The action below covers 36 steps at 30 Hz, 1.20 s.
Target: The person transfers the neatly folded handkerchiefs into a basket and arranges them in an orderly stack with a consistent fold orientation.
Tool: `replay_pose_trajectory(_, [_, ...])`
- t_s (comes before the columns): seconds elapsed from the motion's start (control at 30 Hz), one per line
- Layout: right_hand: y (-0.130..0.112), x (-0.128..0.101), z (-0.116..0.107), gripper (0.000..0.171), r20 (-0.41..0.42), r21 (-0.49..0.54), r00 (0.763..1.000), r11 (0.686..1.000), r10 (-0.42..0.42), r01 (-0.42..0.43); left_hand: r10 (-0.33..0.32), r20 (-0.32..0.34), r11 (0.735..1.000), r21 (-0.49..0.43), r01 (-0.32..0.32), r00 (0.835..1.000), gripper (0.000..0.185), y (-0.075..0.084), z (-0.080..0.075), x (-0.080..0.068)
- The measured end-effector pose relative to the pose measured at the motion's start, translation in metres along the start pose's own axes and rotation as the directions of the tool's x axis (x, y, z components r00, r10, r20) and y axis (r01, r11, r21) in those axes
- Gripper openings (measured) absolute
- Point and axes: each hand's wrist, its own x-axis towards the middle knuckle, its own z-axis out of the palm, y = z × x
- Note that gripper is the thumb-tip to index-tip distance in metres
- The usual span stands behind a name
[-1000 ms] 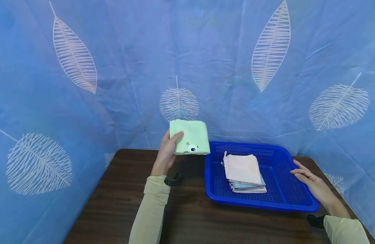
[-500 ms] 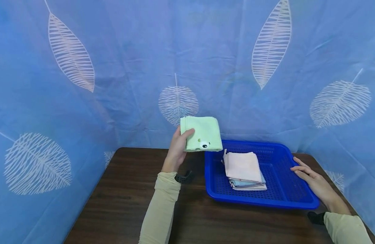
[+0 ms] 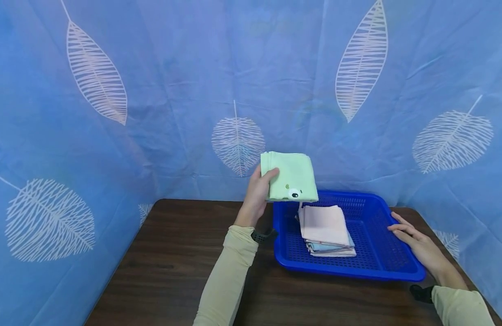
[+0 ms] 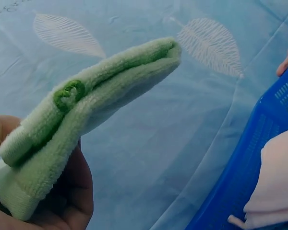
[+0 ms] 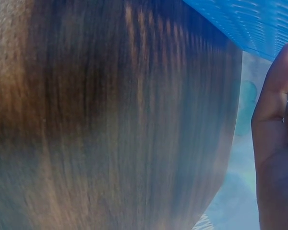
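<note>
Head view, my left hand (image 3: 257, 194) pinching a folded green towel (image 3: 291, 182) above the blue basket's (image 3: 391, 270) near-left rim, right hand (image 3: 418, 246) resting flat on its right edge, bare counter (image 3: 173, 253) left.

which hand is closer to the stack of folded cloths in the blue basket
Left. The left hand holds the green towel up over the basket's back left corner, just above the stack of folded cloths. The right hand rests on the basket's right rim, farther away.

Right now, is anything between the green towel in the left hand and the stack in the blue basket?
Nothing visible. The green towel hangs over the blue basket rim's left corner, the stack uncovered just beyond; the right hand rests at the far rim.
</note>
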Motion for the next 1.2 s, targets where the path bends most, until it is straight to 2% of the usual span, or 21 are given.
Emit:
replay_pose_trajectory(0.37, [0.001,0.002,0.000,0.064,-0.005,-0.059,0.998,0.997,0.057,-0.057,-0.027,0.072,0.999,0.025,0.025,0.997,0.039,-0.009,0.023,-0.001])
replay_pose_trajectory(0.63, [0.002,0.003,-0.001,0.060,-0.015,-0.021,0.999,0.999,0.044,-0.044,-0.045,0.121,0.999,0.008,0.045,0.992,0.036,-0.019,0.041,0.003])
replay_pose_trajectory(0.83, [0.001,0.001,-0.002,0.061,-0.011,-0.017,0.999,0.999,0.047,-0.047,-0.095,0.169,0.995,0.000,0.097,0.981,0.039,-0.033,0.054,0.008])
replay_pose_trajectory(1.07, [0.000,0.001,0.000,0.061,-0.010,-0.007,0.999,1.000,0.030,-0.030,-0.151,0.151,0.988,0.038,0.147,0.977,0.038,-0.047,0.066,0.013])
replay_pose_trajectory(1.2, [-0.001,0.000,0.001,0.059,-0.017,0.003,1.000,1.000,0.016,-0.016,-0.149,0.138,0.987,0.082,0.139,0.979,0.035,-0.053,0.074,0.016])
